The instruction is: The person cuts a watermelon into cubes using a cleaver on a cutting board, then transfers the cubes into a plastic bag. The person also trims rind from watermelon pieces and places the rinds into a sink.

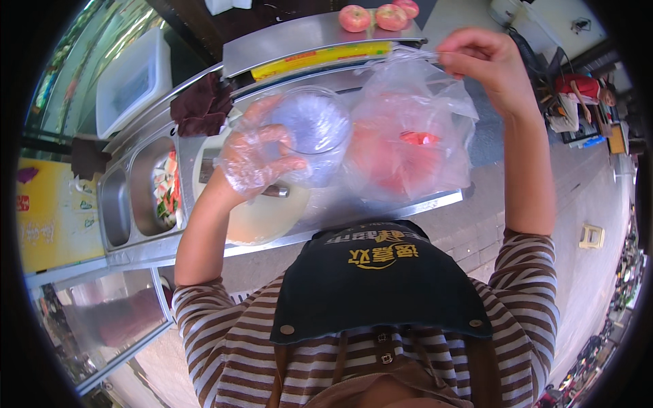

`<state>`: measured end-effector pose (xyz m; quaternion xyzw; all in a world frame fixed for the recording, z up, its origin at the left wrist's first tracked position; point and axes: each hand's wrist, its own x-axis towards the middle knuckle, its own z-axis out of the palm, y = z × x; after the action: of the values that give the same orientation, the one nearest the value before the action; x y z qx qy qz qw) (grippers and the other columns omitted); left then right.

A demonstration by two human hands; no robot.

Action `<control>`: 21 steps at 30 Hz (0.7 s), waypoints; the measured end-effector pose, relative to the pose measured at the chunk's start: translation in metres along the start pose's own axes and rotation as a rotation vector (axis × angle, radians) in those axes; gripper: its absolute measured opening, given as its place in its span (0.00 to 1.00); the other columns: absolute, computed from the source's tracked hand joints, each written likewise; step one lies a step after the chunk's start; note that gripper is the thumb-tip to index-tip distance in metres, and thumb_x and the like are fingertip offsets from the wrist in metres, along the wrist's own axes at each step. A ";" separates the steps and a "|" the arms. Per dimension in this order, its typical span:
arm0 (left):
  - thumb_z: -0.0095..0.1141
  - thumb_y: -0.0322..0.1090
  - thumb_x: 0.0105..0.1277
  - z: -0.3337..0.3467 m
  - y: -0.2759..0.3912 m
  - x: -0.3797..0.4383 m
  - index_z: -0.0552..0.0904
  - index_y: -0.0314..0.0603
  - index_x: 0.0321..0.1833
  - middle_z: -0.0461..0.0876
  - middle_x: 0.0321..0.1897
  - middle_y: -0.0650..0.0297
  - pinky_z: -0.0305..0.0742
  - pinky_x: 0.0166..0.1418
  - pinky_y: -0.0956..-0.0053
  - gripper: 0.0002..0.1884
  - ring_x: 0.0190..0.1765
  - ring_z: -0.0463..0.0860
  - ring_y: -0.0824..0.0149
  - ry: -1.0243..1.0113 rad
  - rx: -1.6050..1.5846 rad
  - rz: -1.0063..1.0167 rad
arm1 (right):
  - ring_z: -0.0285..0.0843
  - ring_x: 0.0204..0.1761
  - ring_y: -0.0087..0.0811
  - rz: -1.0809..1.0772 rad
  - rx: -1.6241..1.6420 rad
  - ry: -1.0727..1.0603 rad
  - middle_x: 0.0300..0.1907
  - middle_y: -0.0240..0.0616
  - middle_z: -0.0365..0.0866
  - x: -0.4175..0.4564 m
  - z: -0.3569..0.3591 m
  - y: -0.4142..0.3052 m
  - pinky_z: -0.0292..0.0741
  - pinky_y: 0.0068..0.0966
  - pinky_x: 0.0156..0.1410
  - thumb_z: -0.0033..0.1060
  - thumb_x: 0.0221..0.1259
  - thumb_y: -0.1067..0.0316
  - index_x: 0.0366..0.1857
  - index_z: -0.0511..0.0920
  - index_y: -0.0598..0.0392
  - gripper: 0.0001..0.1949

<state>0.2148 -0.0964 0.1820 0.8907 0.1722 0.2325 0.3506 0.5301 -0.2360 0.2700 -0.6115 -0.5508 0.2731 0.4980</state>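
Observation:
My left hand (260,153), in a thin transparent plastic glove, holds a round transparent plastic tub (314,122) by its near edge. To its right stands a translucent plastic bag (408,153) with red contents, too blurred by the film to name. The gathered top of the bag is pinched between the bare fingers of my right hand (479,64), which is raised at the bag's far right. Beneath my left hand lies a round pale cutting board (268,219). A knife handle (276,190) shows on the board; my hand covers part of the knife.
A steel sink (145,204) at left holds food scraps (166,191). Beside it lie a dark brown cloth (201,104) and a white plastic bin (163,66). Reddish fruits (354,18) sit on a steel shelf (285,38) above a yellow box (321,58). A person (579,92) sits at far right.

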 end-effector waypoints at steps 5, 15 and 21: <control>0.77 0.39 0.40 -0.005 -0.002 -0.003 0.78 0.43 0.25 0.69 0.63 0.55 0.66 0.64 0.64 0.18 0.62 0.71 0.53 -0.001 0.066 -0.067 | 0.75 0.29 0.19 0.079 0.000 0.219 0.29 0.33 0.81 -0.068 -0.052 0.038 0.71 0.17 0.34 0.63 0.53 0.77 0.32 0.81 0.60 0.03; 0.77 0.38 0.41 -0.017 -0.015 -0.022 0.77 0.41 0.26 0.68 0.63 0.55 0.64 0.66 0.61 0.18 0.65 0.68 0.52 0.000 0.068 -0.131 | 0.77 0.30 0.20 0.413 0.032 0.198 0.28 0.32 0.82 -0.107 -0.018 0.093 0.73 0.17 0.36 0.64 0.51 0.77 0.32 0.83 0.60 0.05; 0.76 0.36 0.42 -0.021 -0.023 -0.033 0.77 0.41 0.28 0.68 0.63 0.55 0.64 0.67 0.61 0.18 0.66 0.68 0.53 0.008 0.070 -0.119 | 0.77 0.29 0.20 0.273 -0.136 -0.018 0.28 0.33 0.83 -0.071 0.018 0.133 0.72 0.22 0.36 0.63 0.49 0.75 0.29 0.82 0.61 0.04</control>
<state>0.1730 -0.0847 0.1695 0.8897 0.2342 0.2088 0.3317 0.5500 -0.2840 0.1277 -0.7105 -0.4843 0.3056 0.4090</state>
